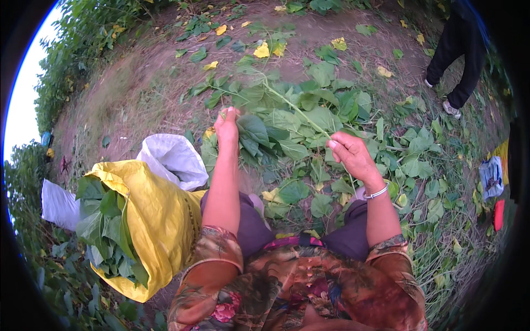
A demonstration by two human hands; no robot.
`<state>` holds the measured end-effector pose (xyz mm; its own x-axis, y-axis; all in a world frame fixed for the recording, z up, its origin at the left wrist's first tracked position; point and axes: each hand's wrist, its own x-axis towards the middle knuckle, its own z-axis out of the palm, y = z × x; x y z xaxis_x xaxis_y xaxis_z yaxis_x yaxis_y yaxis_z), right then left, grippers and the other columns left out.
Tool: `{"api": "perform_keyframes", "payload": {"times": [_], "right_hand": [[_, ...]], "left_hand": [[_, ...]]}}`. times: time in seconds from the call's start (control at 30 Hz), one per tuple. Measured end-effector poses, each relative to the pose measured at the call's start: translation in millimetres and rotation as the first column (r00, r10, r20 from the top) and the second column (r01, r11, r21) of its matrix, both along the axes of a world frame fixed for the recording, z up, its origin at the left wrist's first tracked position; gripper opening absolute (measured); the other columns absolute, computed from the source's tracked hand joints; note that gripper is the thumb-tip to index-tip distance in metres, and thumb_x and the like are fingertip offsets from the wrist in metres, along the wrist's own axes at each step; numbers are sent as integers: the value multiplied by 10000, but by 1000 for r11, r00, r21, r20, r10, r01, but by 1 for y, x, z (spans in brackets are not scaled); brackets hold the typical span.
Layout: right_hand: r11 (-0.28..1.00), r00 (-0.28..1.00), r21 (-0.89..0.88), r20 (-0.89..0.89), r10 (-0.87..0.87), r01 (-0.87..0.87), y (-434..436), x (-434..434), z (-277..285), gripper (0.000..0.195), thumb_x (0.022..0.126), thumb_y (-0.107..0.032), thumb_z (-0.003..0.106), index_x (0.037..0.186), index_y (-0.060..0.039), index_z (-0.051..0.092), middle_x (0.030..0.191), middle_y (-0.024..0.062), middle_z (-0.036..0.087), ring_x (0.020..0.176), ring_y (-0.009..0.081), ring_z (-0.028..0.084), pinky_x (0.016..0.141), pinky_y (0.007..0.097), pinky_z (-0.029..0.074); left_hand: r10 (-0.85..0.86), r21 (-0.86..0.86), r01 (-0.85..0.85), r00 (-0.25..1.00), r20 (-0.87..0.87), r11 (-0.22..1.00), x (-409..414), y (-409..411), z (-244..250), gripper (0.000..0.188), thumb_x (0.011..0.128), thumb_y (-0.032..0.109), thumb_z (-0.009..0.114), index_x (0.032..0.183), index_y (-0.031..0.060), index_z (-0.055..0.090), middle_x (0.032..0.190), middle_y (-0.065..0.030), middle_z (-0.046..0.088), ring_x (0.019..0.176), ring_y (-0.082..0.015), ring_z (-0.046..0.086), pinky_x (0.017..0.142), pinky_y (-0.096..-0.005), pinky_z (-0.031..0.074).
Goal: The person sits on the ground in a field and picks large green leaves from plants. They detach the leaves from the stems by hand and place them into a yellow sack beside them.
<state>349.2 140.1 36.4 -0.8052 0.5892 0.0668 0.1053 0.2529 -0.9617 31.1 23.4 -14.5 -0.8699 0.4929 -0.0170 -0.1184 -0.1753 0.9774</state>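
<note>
A long green leafy stem [295, 106] slants across the middle, its lower end pinched between the thumb and fingers of my right hand [352, 154]. The far end of that stem reaches over leaves on the ground. My left hand [227, 124] is closed around a bunch of large green leaves [253, 134], which hang to its right. Beneath and beyond both hands spreads a heap of cut leafy stems [327, 111]. To my left a yellow woven sack [161, 215] lies with its mouth open, and green leaves [108, 227] fill the opening.
A white woven sack [172, 159] sits behind the yellow one. Stripped stalks [443, 269] lie to my right. At the upper right stands another person in dark trousers [463, 53]. A red object [499, 215] and a pale bag [491, 178] are at the far right. Bushes [91, 41] line the left.
</note>
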Motion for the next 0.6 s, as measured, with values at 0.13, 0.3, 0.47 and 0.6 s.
{"api": "perform_keyframes", "payload": {"times": [0.13, 0.3, 0.47, 0.6], "right_hand": [[999, 1000, -43, -1, 26, -26, 2, 10, 14, 215, 950, -156, 527, 773, -35, 525, 627, -35, 447, 584, 61, 407, 553, 242, 366], [995, 996, -29, 13, 94, -93, 0, 9, 14, 169, 950, -131, 532, 863, 4, 582, 641, -21, 473, 588, 54, 438, 550, 231, 372], [987, 989, -75, 33, 147, -144, 1, 13, 13, 174, 951, -135, 531, 873, 11, 586, 646, -19, 478, 581, 57, 442, 541, 231, 377], [975, 986, -153, 29, 166, -160, -3, 11, 15, 183, 954, -145, 535, 818, -27, 562, 634, -38, 460, 583, 52, 413, 545, 231, 365]], "left_hand": [[-109, 120, 90, 981, 164, 989, 18, 1, 25, 208, 951, 233, 524, 854, 60, 588, 718, 7, 548, 616, -80, 468, 588, -246, 392], [-127, -80, 113, 971, -203, 990, 26, 7, 21, 164, 875, 167, 634, 991, 53, 646, 756, 17, 569, 663, -69, 485, 645, -224, 405], [-156, -170, 104, 932, -328, 980, 32, 12, 24, 276, 831, 82, 656, 1106, 73, 661, 705, 87, 471, 625, -25, 408, 595, -191, 346], [-204, -274, 116, 925, -322, 955, 28, 8, 22, 310, 829, 95, 638, 1134, 37, 639, 807, -17, 593, 731, -87, 528, 691, -238, 422]]}}
